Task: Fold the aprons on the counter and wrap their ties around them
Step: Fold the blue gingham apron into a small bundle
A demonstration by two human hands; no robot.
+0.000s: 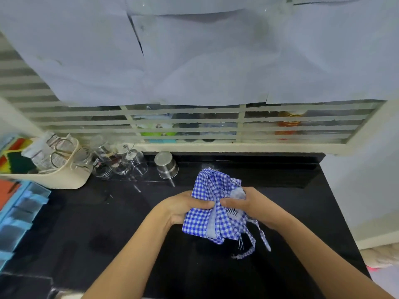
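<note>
Two bare forearms (133, 251) come in low and meet over the black counter (108, 234), and between them sits the blue checked apron (200, 223), folded down to a thick bundle. It seems to be lifted a little off the counter, though I cannot tell for certain.

Left hand (185, 209) clamps the bundle from its side: the thumb lies across the top face and the other fingers curl underneath, out of sight. Right hand (250, 206) does the same from the opposite side, its thumb tip nearly touching the left thumb at the middle of the cloth, with a pale scrap of fabric bunched just above its fingers (232, 201). Both hands are closed on the apron, neither one slack.

My reading is that this squeeze keeps the folds from springing apart while the ties (250, 249) get dealt with. They hang loose below the right fingers, one looping down toward the counter, another trailing out past the wrist, so the wrapping looks unfinished. A pale band runs down the bundle under the two thumbs; whether that is a tie already passed round or a hem I cannot say.

Well beyond the fingertips stand a steel cup (166, 165) and some upturned glasses (129, 160)
</note>
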